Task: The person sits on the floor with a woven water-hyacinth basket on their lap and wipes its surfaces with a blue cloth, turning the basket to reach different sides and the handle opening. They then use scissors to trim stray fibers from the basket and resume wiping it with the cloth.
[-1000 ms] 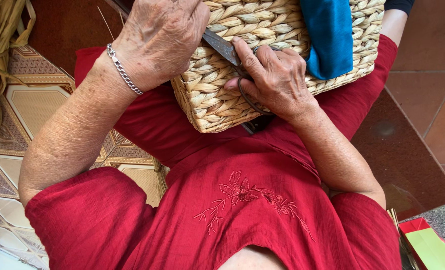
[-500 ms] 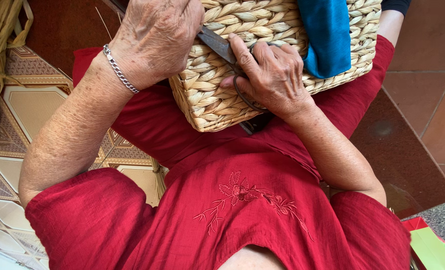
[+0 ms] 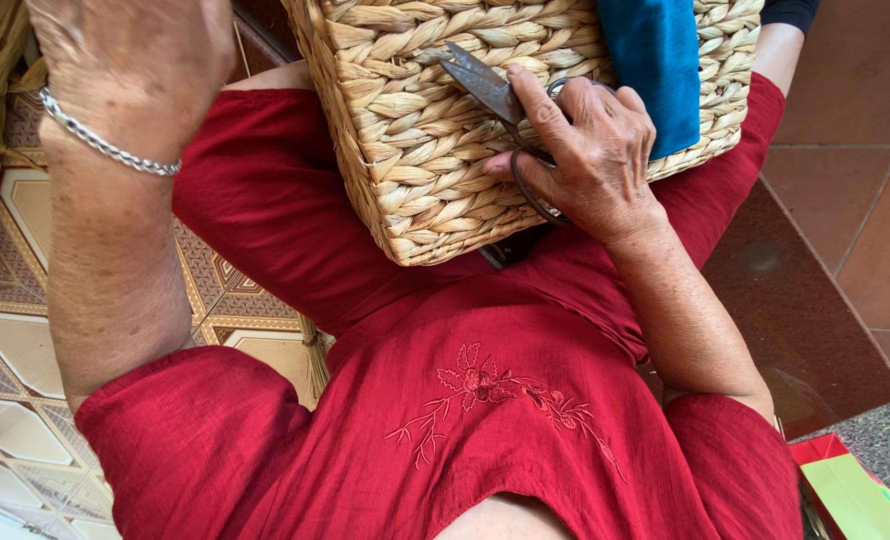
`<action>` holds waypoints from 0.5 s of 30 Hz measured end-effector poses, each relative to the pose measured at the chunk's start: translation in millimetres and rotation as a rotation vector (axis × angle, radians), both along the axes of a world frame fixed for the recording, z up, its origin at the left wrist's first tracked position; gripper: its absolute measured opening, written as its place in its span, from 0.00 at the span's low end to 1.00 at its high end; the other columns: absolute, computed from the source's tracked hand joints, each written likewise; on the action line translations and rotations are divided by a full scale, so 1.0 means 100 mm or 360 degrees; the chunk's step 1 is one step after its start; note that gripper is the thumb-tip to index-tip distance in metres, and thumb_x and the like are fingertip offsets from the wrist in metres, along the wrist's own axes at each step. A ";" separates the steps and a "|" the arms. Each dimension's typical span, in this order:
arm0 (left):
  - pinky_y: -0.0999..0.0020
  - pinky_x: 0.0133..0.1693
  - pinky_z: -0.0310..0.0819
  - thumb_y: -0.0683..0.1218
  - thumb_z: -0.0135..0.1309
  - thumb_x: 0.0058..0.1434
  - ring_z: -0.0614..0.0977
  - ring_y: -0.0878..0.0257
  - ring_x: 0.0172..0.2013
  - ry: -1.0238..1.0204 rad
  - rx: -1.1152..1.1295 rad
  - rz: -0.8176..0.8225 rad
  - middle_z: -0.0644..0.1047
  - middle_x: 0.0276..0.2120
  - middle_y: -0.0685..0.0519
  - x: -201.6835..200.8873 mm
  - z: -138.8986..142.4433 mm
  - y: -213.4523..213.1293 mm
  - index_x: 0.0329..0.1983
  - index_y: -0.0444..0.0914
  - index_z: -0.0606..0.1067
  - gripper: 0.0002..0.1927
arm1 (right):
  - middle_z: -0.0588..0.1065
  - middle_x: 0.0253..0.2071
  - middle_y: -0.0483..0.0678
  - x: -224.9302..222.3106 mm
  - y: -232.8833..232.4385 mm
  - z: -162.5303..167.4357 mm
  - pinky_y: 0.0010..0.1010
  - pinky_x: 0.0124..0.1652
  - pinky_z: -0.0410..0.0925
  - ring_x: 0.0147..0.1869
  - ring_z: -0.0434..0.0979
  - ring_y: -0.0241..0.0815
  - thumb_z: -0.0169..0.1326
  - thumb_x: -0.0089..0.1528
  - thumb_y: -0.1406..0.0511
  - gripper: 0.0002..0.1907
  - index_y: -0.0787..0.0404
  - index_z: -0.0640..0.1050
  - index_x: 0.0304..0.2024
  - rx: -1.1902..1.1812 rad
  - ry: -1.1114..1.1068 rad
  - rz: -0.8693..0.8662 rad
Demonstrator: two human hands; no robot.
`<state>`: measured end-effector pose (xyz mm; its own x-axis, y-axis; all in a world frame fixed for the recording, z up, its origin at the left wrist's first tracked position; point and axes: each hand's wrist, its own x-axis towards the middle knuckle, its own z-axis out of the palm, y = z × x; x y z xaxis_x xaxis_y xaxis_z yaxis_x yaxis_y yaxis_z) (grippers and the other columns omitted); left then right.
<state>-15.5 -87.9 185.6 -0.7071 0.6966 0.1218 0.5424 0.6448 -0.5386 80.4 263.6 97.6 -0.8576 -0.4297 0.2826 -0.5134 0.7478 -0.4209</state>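
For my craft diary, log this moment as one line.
left hand: raised, nothing visibly held | right hand: grips scissors against woven basket | basket on lap, blue cloth over it

Counted from where I stand: mostly ones, two hands

One woven basket (image 3: 415,150), one pair of scissors (image 3: 485,85), one blue cloth (image 3: 655,60), one silver bracelet (image 3: 105,145), two hands: left hand (image 3: 135,60), right hand (image 3: 590,150)

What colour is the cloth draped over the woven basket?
The cloth is plain blue-teal, hanging over the straw-coloured woven basket; the head view shows it.
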 end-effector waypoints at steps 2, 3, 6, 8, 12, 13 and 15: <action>0.67 0.34 0.70 0.48 0.55 0.72 0.73 0.67 0.27 -0.0144 0.0049 -0.0018 0.68 0.25 0.60 0.08 0.00 0.12 0.34 0.47 0.72 0.09 | 0.66 0.35 0.43 -0.02 0.00 -0.03 0.35 0.38 0.59 0.36 0.68 0.40 0.71 0.61 0.43 0.39 0.55 0.74 0.66 -0.0001 0.0056 0.0034; 0.65 0.33 0.72 0.48 0.56 0.74 0.75 0.64 0.27 -0.0360 0.0151 -0.0012 0.70 0.25 0.57 0.08 -0.03 0.22 0.36 0.46 0.74 0.08 | 0.65 0.35 0.43 -0.02 -0.01 -0.04 0.35 0.38 0.59 0.35 0.67 0.40 0.71 0.61 0.43 0.39 0.55 0.75 0.66 -0.0005 0.0053 0.0042; 0.63 0.34 0.74 0.44 0.58 0.73 0.80 0.59 0.32 -0.0866 0.0519 -0.0123 0.75 0.29 0.52 0.05 -0.09 0.57 0.40 0.40 0.78 0.04 | 0.65 0.34 0.43 -0.04 -0.06 -0.06 0.35 0.37 0.59 0.35 0.67 0.40 0.71 0.61 0.44 0.40 0.54 0.75 0.67 -0.0020 0.0052 0.0051; 0.67 0.38 0.77 0.41 0.62 0.62 0.81 0.61 0.37 -0.0745 0.0663 -0.0448 0.77 0.33 0.53 0.02 -0.10 0.73 0.35 0.38 0.78 0.03 | 0.65 0.34 0.42 -0.04 -0.09 -0.05 0.35 0.37 0.59 0.35 0.68 0.39 0.71 0.60 0.43 0.40 0.54 0.75 0.67 -0.0035 0.0057 0.0034; 0.70 0.41 0.78 0.43 0.61 0.61 0.80 0.64 0.41 -0.0606 0.0448 -0.0519 0.77 0.35 0.52 0.01 -0.15 0.86 0.32 0.36 0.78 0.05 | 0.65 0.34 0.41 -0.04 -0.10 -0.02 0.34 0.38 0.60 0.35 0.67 0.39 0.69 0.59 0.46 0.38 0.55 0.75 0.65 0.0012 0.0077 0.0053; 0.70 0.43 0.78 0.43 0.61 0.63 0.80 0.65 0.42 -0.0583 0.0378 -0.0505 0.77 0.36 0.52 0.02 -0.18 0.87 0.32 0.37 0.78 0.06 | 0.65 0.35 0.41 -0.04 -0.10 -0.02 0.34 0.38 0.60 0.35 0.67 0.39 0.69 0.58 0.45 0.39 0.55 0.75 0.65 0.0014 0.0086 0.0056; 0.70 0.43 0.78 0.43 0.60 0.66 0.79 0.66 0.42 -0.0570 0.0273 -0.0481 0.77 0.36 0.52 0.04 -0.26 0.89 0.33 0.37 0.78 0.07 | 0.65 0.34 0.42 -0.03 -0.08 -0.03 0.34 0.38 0.61 0.35 0.67 0.39 0.70 0.59 0.45 0.40 0.54 0.74 0.66 0.0008 0.0085 0.0057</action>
